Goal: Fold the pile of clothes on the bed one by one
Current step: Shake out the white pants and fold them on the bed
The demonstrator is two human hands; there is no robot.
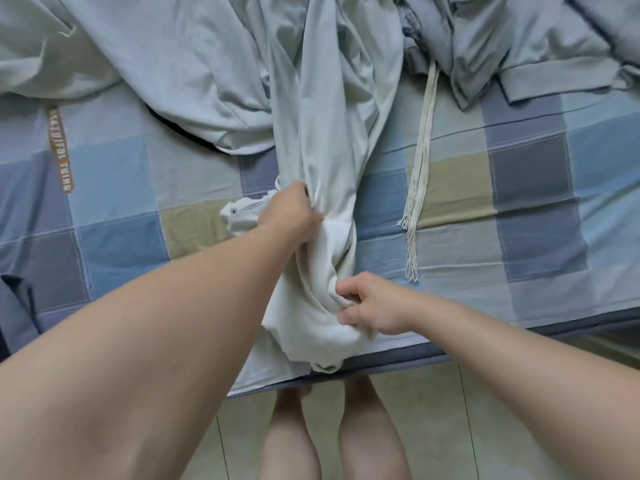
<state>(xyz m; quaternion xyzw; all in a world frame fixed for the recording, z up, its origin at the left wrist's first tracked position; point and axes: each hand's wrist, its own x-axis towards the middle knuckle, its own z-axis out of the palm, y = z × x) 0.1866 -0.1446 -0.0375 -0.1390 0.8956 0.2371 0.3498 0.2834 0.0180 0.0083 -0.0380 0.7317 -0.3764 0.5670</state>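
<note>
Nearest the camera, the tiled floor (433, 427) meets the edge of the bed (536, 237), which carries a checked sheet. At that edge, the right hand (372, 304) grips the bunched lower end of the pale garment (325, 140), fingers curled tightly into the fabric. Just beyond, the left hand (291, 211) grips the same garment, fingers closed round a gathered fold. From both hands the garment runs away across the bed, drawn into a long rope-like shape. A fringed cord (420, 168) lies right of it, apart. At the far side, the remaining clothes pile (156, 46) lies crumpled.
</note>
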